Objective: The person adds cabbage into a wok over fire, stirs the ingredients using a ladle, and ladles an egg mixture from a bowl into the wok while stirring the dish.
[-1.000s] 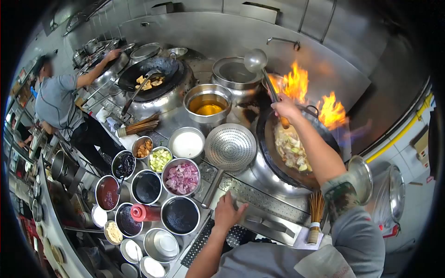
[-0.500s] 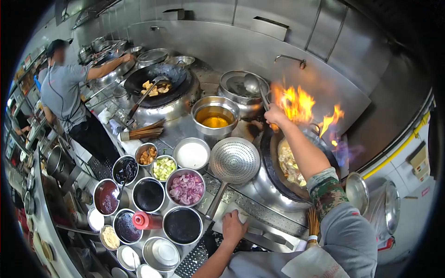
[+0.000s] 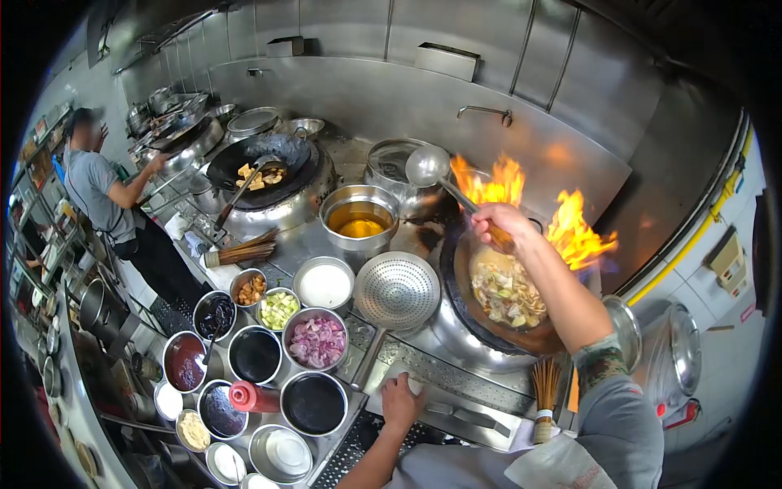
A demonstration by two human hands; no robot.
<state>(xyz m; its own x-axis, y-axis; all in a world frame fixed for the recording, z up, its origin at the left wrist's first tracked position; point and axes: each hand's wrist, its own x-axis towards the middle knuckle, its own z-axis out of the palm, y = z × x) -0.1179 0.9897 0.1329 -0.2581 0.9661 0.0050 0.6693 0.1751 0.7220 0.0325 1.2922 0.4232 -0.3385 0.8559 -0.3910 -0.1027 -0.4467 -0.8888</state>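
Right hand [image 3: 498, 224] is holding the ladle [image 3: 428, 166], grip closed around the handle; the bowl is pointing to 10 o'clock from the hand. Wok [image 3: 529, 337] is sitting at 4 o'clock in view, holding mixed food [image 3: 509, 293]; flames [image 3: 493, 179] are rising at its 12 and 2. Left hand [image 3: 401, 403] is showing at 6 o'clock, fingers partly curled; can't tell if that grip's holding anything. Strainer [image 3: 397, 285] is lying near centre, onion pan [image 3: 316, 338] at its 8.
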